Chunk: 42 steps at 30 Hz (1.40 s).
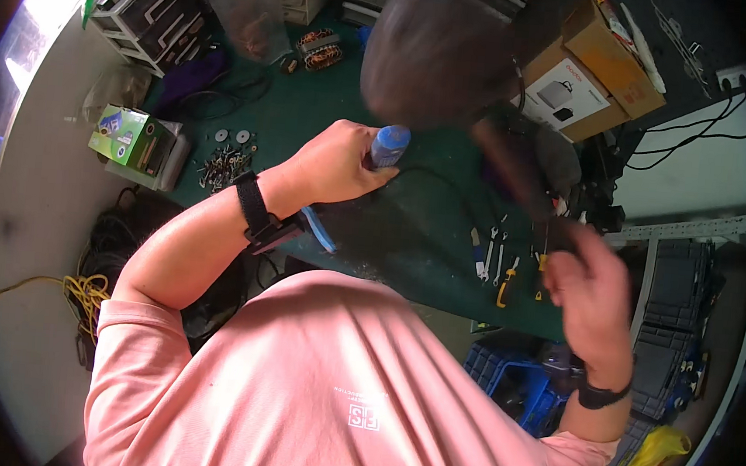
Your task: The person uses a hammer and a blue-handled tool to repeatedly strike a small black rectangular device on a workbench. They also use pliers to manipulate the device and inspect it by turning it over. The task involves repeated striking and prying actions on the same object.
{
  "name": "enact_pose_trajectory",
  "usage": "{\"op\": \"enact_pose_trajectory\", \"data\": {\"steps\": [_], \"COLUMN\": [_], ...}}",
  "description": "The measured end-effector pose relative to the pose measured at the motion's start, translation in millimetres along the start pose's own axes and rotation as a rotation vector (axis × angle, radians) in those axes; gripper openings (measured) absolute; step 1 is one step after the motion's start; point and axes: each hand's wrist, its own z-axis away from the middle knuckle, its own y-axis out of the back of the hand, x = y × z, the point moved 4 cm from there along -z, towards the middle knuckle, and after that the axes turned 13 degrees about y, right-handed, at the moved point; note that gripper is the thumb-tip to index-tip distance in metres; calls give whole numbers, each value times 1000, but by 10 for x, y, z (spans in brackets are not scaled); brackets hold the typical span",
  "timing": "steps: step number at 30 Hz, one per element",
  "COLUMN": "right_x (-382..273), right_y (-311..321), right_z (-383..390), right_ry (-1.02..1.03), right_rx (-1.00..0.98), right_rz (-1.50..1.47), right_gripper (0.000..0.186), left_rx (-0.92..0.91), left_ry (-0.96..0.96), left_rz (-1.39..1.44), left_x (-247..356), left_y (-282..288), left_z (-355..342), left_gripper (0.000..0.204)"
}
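My left hand is closed around a blue cylinder with a rounded end, like a tool handle; its lower part is hidden by the fist. My right hand, blurred by motion, grips the dark handle of a mallet. Its big dark head looms above and beyond the left fist, smeared and apart from the blue cylinder. A light blue strip, perhaps another handle, lies beside my left wrist.
On the green bench top are a pile of screws, a copper-wound motor part, spanners and a yellow-handled tool. A green box stands left, cardboard boxes back right. Blue crates sit below the bench.
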Motion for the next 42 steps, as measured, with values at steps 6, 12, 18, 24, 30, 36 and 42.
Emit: {"op": "enact_pose_trajectory", "data": {"steps": [6,12,18,24,30,36,42], "right_x": [5,278,173,396,450,472,656], "right_y": [1,-189,-99,-225,-188,-137,-210], "right_z": [81,95,126,220,246,339,379], "right_ry": [29,-56,42,-26,-37,-38,-79], "right_rx": [43,-50,110,78,104,186,203], "right_rz": [-23,44,-135,-69,-89,-144,-189], "right_gripper": [31,30,28,30,30,29,29], "left_rx": [-12,3,-65,46,-33,-88,-82], "left_ry": [-7,-49,61,-171,-17,-6,-5], "left_rz": [-8,69,-81,-29,-146,-171,-175], "left_x": [22,-151,69,47,217,234,227], "left_y": [3,-102,-41,-118,-135,-171,-210], "left_z": [5,-65,-66,-190,-162,-175,-170], "left_gripper": [24,24,21,25,24,27,27]}}
